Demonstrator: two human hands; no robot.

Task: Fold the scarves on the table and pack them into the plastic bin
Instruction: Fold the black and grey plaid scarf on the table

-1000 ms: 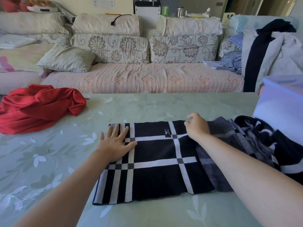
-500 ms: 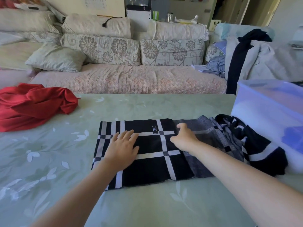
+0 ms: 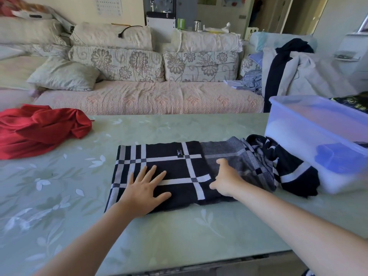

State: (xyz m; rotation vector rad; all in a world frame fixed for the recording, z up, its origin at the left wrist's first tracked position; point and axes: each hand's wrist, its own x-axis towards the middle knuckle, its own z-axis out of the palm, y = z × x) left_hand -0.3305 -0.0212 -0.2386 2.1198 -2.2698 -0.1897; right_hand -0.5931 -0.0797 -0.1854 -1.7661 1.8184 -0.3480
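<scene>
One plastic bin (image 3: 298,110), contents unclear

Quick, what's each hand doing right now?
Left hand: open, pressing flat on the checked scarf.
Right hand: fingers curled on the scarf; grip cannot be told.

Pressing the left hand (image 3: 146,189) flat on the black-and-white checked scarf (image 3: 173,170) on the green worktop (image 3: 179,236); gripping its grey layer with the right hand (image 3: 227,182). Just right, a plastic bin (image 3: 298,148); far left, a crumpled red scarf (image 3: 37,130).
</scene>
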